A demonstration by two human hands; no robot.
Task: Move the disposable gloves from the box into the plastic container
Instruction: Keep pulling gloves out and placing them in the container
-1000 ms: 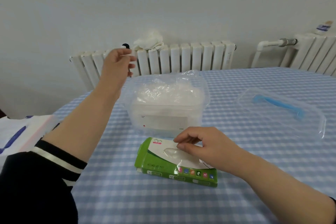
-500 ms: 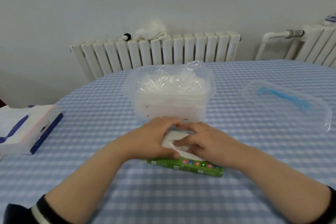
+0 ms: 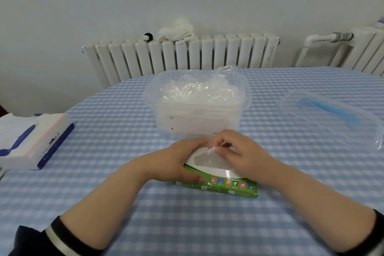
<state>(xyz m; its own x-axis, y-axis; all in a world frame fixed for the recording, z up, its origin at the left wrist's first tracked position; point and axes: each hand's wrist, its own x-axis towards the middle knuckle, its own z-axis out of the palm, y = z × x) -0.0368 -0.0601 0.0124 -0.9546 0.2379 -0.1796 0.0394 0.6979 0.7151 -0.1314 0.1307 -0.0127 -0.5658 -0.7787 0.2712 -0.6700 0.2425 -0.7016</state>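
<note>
Pulling next glove out of box w/ right hand, left holding box down.

I'm pinning the green glove box (image 3: 218,181) flat on the checked table (image 3: 104,193) w/ my left hand (image 3: 176,160), fingers curled round its left end, thumb on the front edge. My right hand (image 3: 241,151) is pinching a thin clear glove (image 3: 209,151) at the oval slot, fingertips closed on the film. The plastic container (image 3: 197,118) is sitting just behind the box, open, already piled w/ gloves (image 3: 197,93); its lid (image 3: 332,114) is lying well apart on the right. To do it well, I think: keeping the pinch low on the film, drawing straight up and slow so only one sheet is coming out, left pressing firm so the box isn't lifting. Then dropping it mid-pile, since the heap's near the rim.
</note>
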